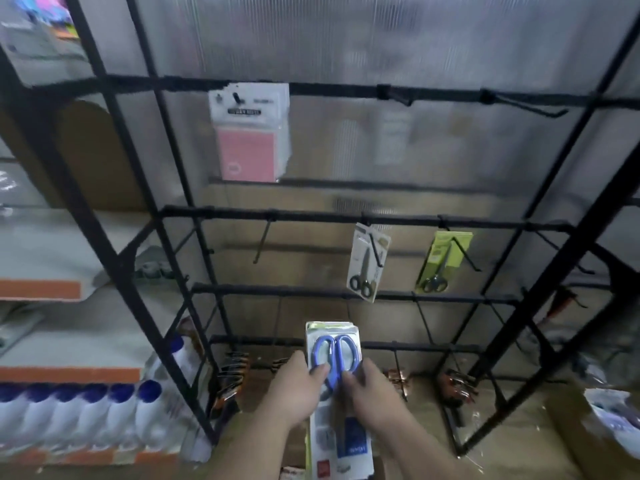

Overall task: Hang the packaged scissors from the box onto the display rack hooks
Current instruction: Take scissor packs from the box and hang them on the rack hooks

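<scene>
Left hand (294,393) and right hand (372,393) both grasp the scissors pack (334,351) low at the rack's (311,216) bottom edge; advise raising it level, top squared to a free hook (262,242).

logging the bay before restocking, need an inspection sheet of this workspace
surface: black wire rack, some hooks bare
job's things: blue-handled scissors pack held low; white-card scissors and green-card scissors hang on the middle rail
clutter: pink pack on an upper hook; blurred orange-handled items on bottom hooks
grippers: left hand and right hand both grip the blue-handled pack
cables: nothing seen
surroundings: blue-capped white bottles at left; ribbed translucent panel behind
</scene>
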Tool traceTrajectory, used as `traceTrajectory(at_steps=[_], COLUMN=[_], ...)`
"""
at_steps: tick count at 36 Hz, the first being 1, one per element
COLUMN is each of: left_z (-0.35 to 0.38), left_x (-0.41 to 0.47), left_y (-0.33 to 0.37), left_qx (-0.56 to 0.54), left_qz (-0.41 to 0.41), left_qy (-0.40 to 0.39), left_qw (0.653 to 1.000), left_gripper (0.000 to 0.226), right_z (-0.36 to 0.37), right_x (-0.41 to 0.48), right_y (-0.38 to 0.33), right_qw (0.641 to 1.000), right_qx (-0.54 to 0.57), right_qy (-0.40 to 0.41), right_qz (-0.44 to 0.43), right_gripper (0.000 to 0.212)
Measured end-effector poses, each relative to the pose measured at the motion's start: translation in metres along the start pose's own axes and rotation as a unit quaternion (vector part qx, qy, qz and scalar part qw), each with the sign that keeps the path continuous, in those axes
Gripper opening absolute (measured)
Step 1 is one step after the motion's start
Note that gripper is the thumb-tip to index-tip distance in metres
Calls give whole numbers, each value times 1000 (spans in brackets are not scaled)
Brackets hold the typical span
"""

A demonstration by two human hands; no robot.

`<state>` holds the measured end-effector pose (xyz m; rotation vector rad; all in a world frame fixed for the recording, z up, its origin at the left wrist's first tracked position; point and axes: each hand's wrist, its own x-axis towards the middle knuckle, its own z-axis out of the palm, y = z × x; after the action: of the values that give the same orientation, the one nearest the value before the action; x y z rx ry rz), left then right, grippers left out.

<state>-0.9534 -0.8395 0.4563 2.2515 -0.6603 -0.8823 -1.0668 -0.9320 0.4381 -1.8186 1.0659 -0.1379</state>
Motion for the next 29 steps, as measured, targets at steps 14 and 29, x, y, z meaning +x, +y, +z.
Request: traceTrajectory(at_steps=[14, 29], left_z=[-43, -78], left_x=[-6, -5], left_y=[49, 29], left_qx=[-190, -269], left_qz=[28, 16], left_qy=[-16, -57], left_qw=[981, 961], left_gripper=[19, 15], right_z=[-43, -26], right_x=[-5, 1], right_y=[-58, -83], right_qw=[989, 989], right_qx=[125, 142], right_qy=[76, 42], right_qz=[-36, 10], right_gripper=[8, 14])
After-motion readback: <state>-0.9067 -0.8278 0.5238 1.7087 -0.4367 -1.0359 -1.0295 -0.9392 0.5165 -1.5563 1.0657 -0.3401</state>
